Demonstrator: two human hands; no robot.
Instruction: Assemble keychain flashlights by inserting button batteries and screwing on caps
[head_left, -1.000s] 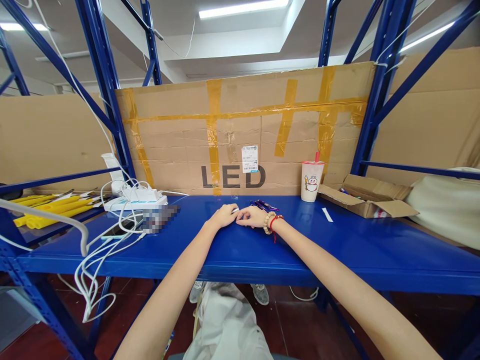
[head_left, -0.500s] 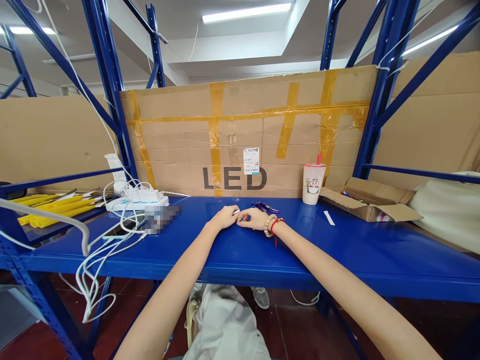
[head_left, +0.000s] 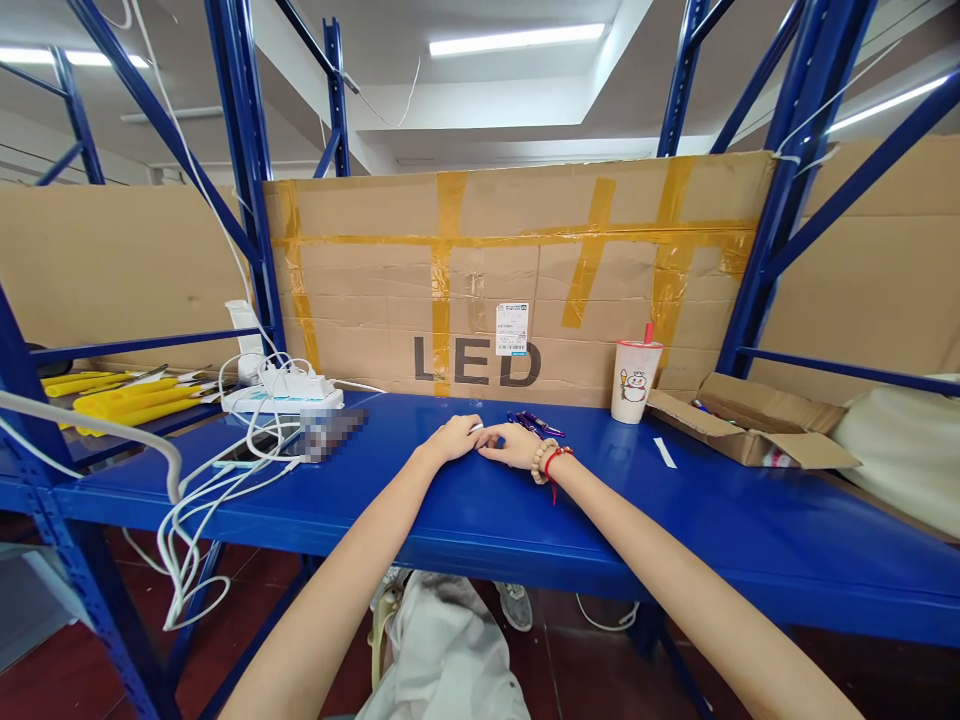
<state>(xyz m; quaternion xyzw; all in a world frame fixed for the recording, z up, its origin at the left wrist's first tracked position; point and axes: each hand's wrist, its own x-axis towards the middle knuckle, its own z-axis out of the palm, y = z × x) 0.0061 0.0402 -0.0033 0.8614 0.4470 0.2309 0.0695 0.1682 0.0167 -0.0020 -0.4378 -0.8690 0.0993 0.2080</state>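
Note:
My left hand (head_left: 452,438) rests on the blue shelf top (head_left: 360,500), its fingers bent and closed. A small white thing (head_left: 477,427) shows at its fingertips, too small to name. My right hand (head_left: 511,446) lies against the left one with its fingers curled together; whatever they may grip is hidden. Around the right wrist are a beaded bracelet (head_left: 538,463) and a red cord (head_left: 556,462). Just behind the right hand lie several dark purple pens (head_left: 541,424).
A paper cup (head_left: 636,382) with a red straw and an open cardboard box (head_left: 750,425) stand right, near a white paper strip (head_left: 664,453). Left are a power strip (head_left: 289,393), tangled white cables (head_left: 187,540) and yellow-handled tools (head_left: 139,400). A large cardboard panel (head_left: 360,310) closes the back.
The view has shifted slightly, so most things sit a little further right. The right fingers have flattened from a rounded loop and lie closer against the left hand.

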